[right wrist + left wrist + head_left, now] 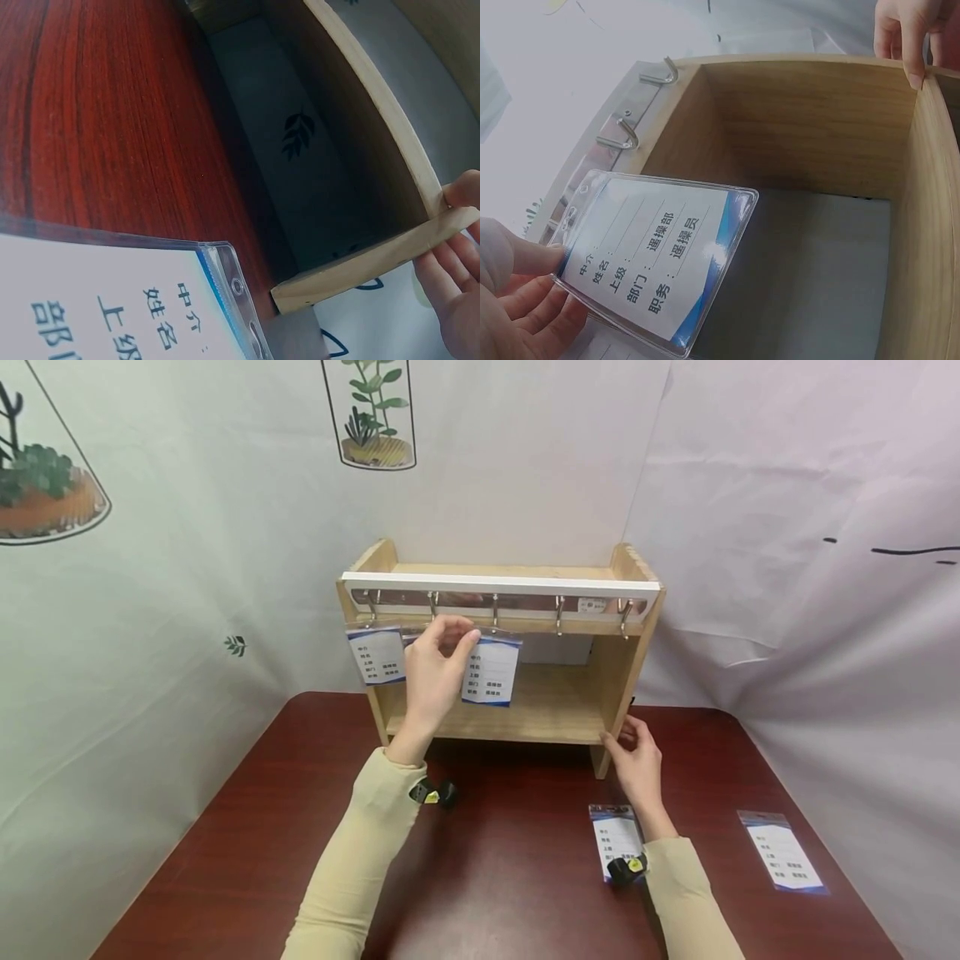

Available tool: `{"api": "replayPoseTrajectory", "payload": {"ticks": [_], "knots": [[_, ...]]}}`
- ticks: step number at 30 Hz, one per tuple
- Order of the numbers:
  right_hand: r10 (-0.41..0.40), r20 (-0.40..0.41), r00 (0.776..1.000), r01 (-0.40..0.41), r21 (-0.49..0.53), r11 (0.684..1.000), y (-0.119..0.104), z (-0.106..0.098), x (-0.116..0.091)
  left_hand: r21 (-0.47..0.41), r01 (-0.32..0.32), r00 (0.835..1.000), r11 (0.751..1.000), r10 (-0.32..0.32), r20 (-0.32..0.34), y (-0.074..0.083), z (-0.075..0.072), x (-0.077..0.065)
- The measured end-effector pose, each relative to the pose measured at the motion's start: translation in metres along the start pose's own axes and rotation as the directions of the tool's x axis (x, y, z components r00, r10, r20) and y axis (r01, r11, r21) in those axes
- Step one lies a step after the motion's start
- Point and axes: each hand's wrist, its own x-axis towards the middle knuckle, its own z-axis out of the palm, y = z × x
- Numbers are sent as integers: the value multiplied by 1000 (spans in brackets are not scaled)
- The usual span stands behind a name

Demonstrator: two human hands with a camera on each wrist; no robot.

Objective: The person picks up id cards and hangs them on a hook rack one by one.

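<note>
My left hand (437, 672) pinches a clear-sleeved name badge (492, 672) by its upper left edge, just below the middle hook (495, 610). In the left wrist view the badge (649, 255) is tilted, and I cannot tell whether its slot is on the hook. Another badge (377, 656) hangs from the leftmost hook. A further one behind my left hand is mostly hidden. My right hand (636, 760) grips the right side panel of the wooden shelf (525, 727), thumb at the front and fingers round the outer side, as the right wrist view shows.
Two more badges lie on the dark red table (495, 893): one (611, 835) under the right forearm, another (783, 852) at the far right. Two hooks (559, 614) at the right of the metal rail carry nothing. Pale fabric walls surround the table.
</note>
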Motion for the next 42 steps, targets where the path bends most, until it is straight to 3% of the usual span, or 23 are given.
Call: {"api": "replayPoseTrajectory", "payload": {"ticks": [7,11,18,35,42], "knots": [[0,-17,1000,0,-6,1000,0,0,1,37,-40,999,999,40,-3,-1,4,3],[9,-8,1000,-9,-17,1000,0,1,1,16,-43,999,999,43,3,-3,2,2],[2,-6,1000,-2,-9,1000,-2,0,3,-41,-7,1000,999,8,17,-4,-2,1],[11,8,1000,-11,2,1000,-1,1,1,-66,18,1000,998,-17,26,-7,-5,-1],[20,6,1000,-20,-4,1000,0,0,0,-88,65,997,994,-61,48,-7,-8,-7]]}}
